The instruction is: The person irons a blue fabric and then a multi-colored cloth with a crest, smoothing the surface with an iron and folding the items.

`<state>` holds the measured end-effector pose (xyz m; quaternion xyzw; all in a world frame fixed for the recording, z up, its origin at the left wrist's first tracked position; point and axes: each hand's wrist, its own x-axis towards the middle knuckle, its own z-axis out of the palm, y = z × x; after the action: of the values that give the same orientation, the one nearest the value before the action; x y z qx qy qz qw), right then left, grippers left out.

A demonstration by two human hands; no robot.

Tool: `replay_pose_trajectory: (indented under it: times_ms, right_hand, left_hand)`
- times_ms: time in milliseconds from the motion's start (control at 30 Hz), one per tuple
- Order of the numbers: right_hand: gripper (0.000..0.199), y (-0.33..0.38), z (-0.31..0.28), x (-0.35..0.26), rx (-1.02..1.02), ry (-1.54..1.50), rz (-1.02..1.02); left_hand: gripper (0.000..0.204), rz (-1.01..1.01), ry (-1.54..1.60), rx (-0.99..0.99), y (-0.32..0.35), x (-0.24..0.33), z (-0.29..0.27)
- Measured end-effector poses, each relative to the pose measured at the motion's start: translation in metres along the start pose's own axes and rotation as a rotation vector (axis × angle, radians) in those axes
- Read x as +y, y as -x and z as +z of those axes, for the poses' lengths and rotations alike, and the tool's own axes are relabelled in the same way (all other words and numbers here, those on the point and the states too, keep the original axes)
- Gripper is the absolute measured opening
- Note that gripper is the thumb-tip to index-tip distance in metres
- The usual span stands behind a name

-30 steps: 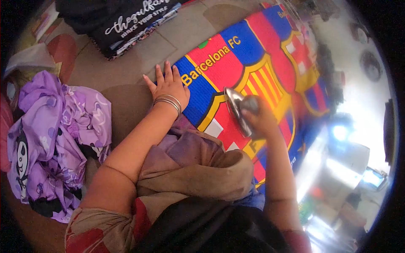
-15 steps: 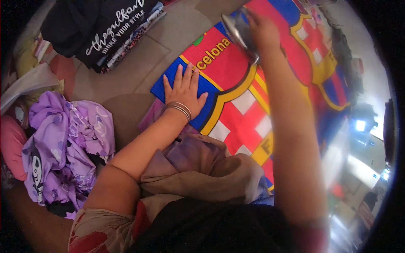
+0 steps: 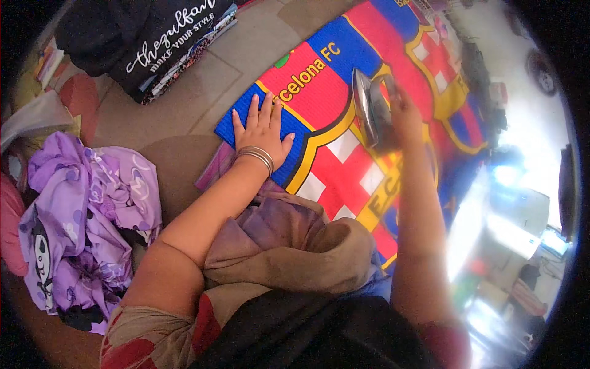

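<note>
A bright fabric piece (image 3: pixel 307 101) in red, blue, yellow and white, printed with crests and lettering, lies spread before me. My left hand (image 3: pixel 262 130) rests flat on its blue near-left edge, fingers spread, with bracelets at the wrist. Wrapped round the handle of a silver clothes iron (image 3: pixel 367 114), my right hand (image 3: pixel 406 122) holds it over the middle of the fabric. The iron's soleplate is turned from view, so I cannot tell whether it presses on the fabric.
A crumpled purple printed cloth (image 3: pixel 92 215) lies at the left. Beyond it is a stack of folded clothes topped by a black garment (image 3: pixel 117 49). Brownish fabric (image 3: pixel 295 249) is bunched near my lap. Grey tiled floor (image 3: pixel 203 92) shows between; blurred household items stand at far right.
The iron in my right hand has moved nearer to me and slightly right, from the lettering toward the crest. My left hand stays flat on the fabric.
</note>
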<state>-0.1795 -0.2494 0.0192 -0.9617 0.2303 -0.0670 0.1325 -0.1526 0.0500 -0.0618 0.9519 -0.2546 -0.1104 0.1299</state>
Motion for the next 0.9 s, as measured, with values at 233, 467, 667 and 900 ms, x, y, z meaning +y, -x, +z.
replay_pose_trajectory:
  times_ms: [233, 467, 667, 900]
  right_hand:
    - [0.036, -0.082, 0.035, -0.043, 0.185, 0.085, -0.008]
    - [0.046, -0.177, 0.065, 0.009, 0.204, 0.24, -0.221]
    - [0.037, -0.061, 0.019, -0.001, 0.064, 0.053, 0.08]
    - [0.037, 0.193, -0.034, 0.008, -0.05, -0.027, 0.077]
  left_hand:
    - [0.071, -0.014, -0.024, -0.004, 0.004, -0.005, 0.001]
    - [0.071, 0.026, -0.021, -0.018, 0.006, 0.001, -0.003]
    - [0.07, 0.019, -0.008, 0.015, 0.006, -0.002, -0.005]
    - [0.07, 0.01, -0.036, -0.002, 0.004, 0.004, -0.004]
